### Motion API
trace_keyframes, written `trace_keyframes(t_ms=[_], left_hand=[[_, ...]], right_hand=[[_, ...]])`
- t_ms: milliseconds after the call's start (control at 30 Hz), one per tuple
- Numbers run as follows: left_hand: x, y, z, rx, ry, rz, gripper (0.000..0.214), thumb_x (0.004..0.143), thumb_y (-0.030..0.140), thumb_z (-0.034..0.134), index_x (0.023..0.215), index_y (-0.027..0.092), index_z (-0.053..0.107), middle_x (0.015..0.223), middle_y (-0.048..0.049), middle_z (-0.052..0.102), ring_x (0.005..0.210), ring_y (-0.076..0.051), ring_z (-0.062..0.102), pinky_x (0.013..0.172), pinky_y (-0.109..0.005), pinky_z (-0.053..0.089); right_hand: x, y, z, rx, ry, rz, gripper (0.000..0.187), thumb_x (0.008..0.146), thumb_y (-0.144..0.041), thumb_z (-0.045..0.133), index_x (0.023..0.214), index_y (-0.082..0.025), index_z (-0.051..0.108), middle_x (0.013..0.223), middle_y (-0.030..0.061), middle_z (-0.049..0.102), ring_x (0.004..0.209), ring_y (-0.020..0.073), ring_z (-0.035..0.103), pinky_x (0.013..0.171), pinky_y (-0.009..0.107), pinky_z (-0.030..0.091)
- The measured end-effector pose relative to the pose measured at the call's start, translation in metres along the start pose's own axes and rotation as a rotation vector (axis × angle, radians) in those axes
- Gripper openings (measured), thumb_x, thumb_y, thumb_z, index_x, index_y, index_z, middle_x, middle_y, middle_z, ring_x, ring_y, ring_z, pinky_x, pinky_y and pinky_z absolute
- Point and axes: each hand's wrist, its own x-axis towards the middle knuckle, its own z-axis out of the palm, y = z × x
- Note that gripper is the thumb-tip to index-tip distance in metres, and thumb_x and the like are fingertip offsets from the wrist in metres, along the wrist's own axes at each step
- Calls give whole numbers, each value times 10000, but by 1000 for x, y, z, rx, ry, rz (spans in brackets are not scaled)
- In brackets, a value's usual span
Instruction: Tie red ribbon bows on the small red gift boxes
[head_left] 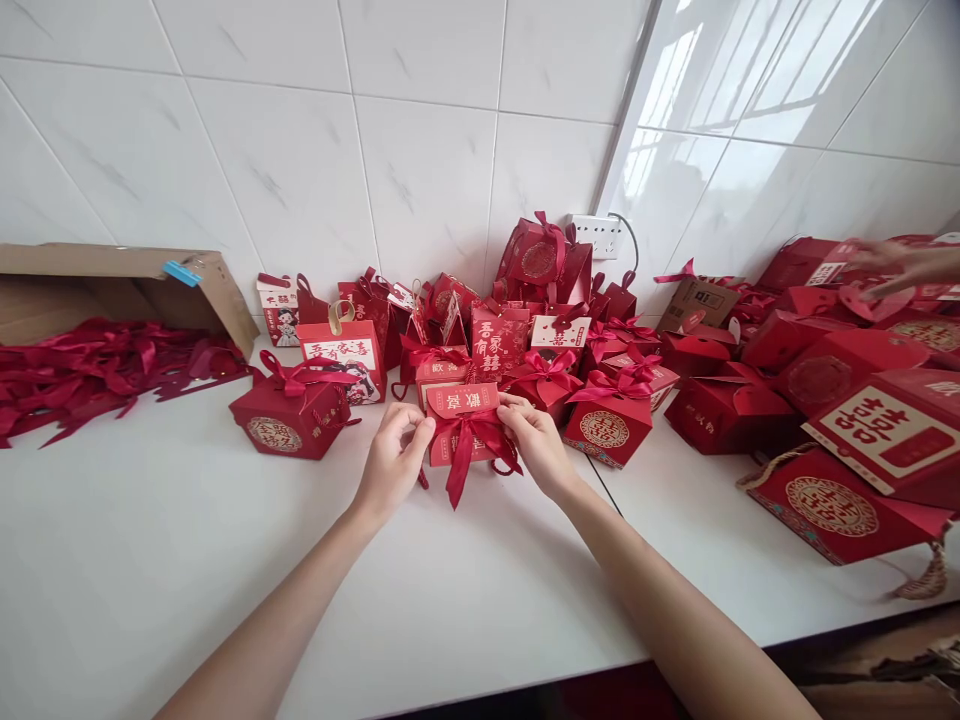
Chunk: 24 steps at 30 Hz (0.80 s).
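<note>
Grip: left hand (401, 445) and right hand (536, 435) hold the red box (465, 399) at opposite sides | Place: on the desk (360, 580), just before other boxes (499, 342) | Risk: bow (471, 432) could loosen if tugged; red box could dent if squeezed hard.

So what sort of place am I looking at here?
Probably a shared worktable in a small workshop or similar room, though I can't be sure. The signs: many red boxes on the white table, a cardboard carton with red ribbons spilling out, and another person's hand at far right.
</note>
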Motion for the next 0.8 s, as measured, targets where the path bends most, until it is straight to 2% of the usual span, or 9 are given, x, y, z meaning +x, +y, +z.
trace_keyframes(t_ms=[167,400,533,700,800], left_hand=[[-1,-4,1,10,51,11,224,803,360,493,643,203,481,908,-41,502,885,-161,545,755,-250,499],[-2,-8,-1,20,62,73,241,809,357,490,629,201,453,939,-55,496,919,-172,548,782,-275,503],[0,-9,-2,-17,47,35,237,804,364,496,633,203,464,932,-46,508,911,-168,549,775,-267,503],[1,-8,-3,-47,41,-2,247,797,397,502,643,204,490,938,-43,514,902,-175,548,696,-253,509],[0,-7,-4,-62,27,17,250,762,431,545,664,206,501,969,-47,509,962,-193,540,746,-276,518]], right_hand=[[-1,-2,-1,-60,-27,-47,415,776,-451,574,468,-204,447,1105,99,610,1200,275,461,925,375,389],[-4,-2,1,-85,-64,-117,414,804,-471,560,499,-197,502,1217,85,555,1215,252,453,965,365,363],[-3,-2,0,-156,-65,-133,432,814,-466,542,480,-201,470,1178,98,573,1227,246,440,972,358,352],[-2,-2,0,-184,-70,-129,399,837,-427,501,511,-198,506,1169,102,571,1203,239,461,945,354,375],[-2,-1,0,-176,-71,-136,393,843,-414,492,516,-197,513,1144,100,581,1202,232,463,948,346,376]])
